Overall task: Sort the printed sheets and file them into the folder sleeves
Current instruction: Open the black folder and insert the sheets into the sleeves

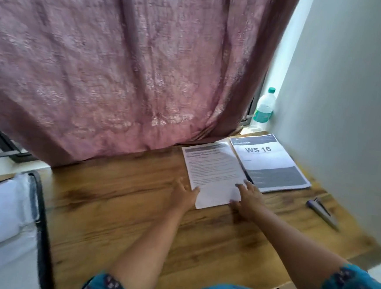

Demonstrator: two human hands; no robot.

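Two piles of printed sheets lie at the far right corner of the wooden surface [134, 208]. The text-covered sheets [212, 169] sit just left of the stack headed "WS 16" [272, 162], and the two overlap slightly along their shared edge. The folder [8, 221], with its clear sleeves, rests off the left edge of the surface, well apart from the paper.

The step in hand looks like squaring or taking up the text-covered sheets. To do it well, both hands should frame the near corners evenly, keep the pile flat so no page slips under the neighbouring stack, and lift only once the edges line up.

The left hand [184, 195] lies flat with its fingers fairly straight, its grip released, fingertips touching the near left edge of the sheets. The right hand [247, 200] is likewise spread and loose, fingers pressing on the near right corner, close to where the piles meet. Neither grip clasps anything; motion blur hides finer detail.

A pen [323, 213] lies near the right edge, and a water bottle [264, 109] stands at the far right corner.
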